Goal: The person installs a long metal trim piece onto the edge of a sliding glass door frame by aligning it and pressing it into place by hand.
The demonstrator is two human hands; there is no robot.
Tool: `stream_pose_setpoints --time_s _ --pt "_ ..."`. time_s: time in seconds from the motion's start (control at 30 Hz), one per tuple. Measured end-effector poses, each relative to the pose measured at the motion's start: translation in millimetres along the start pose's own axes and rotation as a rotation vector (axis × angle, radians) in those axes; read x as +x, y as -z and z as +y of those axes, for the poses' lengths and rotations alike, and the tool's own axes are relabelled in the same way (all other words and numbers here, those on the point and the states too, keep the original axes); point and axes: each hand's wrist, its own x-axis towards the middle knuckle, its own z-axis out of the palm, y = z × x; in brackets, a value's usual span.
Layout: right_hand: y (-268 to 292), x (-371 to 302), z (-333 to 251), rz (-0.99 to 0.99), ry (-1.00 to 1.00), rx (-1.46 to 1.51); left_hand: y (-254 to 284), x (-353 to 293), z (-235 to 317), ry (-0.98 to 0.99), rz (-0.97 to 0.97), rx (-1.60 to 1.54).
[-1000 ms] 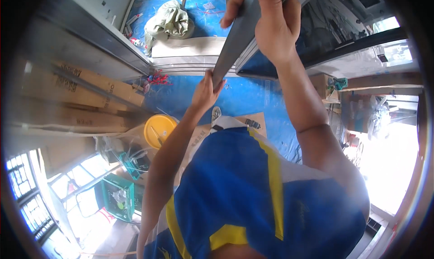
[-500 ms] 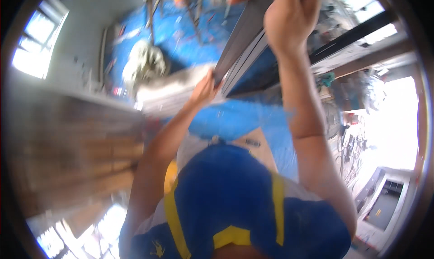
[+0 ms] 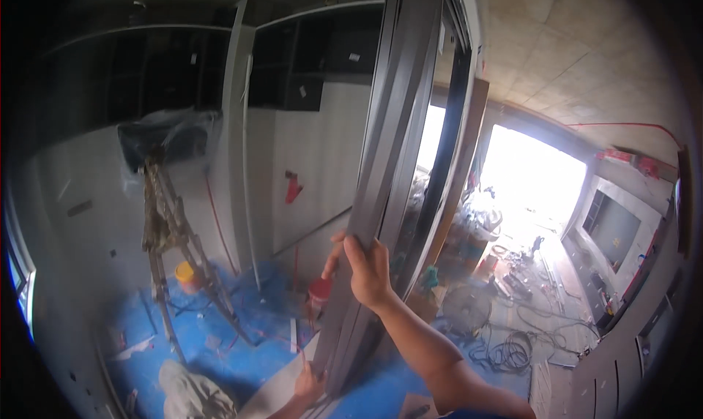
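Since the earlier frames, your view has swung upward from your shirt and the floor to the walls and ceiling, while both your hands have stayed on the grey panel (image 3: 384,163). This long panel stands near upright at the middle of the scene, running from the upper edge of the view down toward the blue floor covering (image 3: 274,333). Your right hand (image 3: 370,274) is closed around the panel above its lower end, several fingers reaching past the left edge. Your left hand (image 3: 309,384) grips that same edge farther down; some of its fingers are hidden. Toward the far side of the covering, left of the panel, stands a stepladder (image 3: 156,232), with a yellow bucket (image 3: 188,278) seen between its legs. A red bucket (image 3: 319,293) appears just beside the panel's left edge, close to your right hand in the view. At the covering's near edge lies a pale sack (image 3: 190,393). Right of the panel, coiled cables (image 3: 505,352) rest on the floor, before a bright opening (image 3: 538,166).
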Motion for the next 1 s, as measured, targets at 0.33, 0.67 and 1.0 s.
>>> stream_pose_setpoints --time_s 0.33,0.67,1.0 --pt "0.9 43.8 10.5 0.088 0.064 0.013 8.2 78.3 -14.7 0.039 -0.192 -0.015" --pt "-19.6 37.2 -32.8 0.052 0.183 -0.106 4.4 80.3 -18.4 -0.191 -0.118 -0.098" --pt "-40.5 60.1 -27.1 0.263 0.402 -0.547 -65.8 118.9 -65.5 -0.394 -0.350 -0.201"
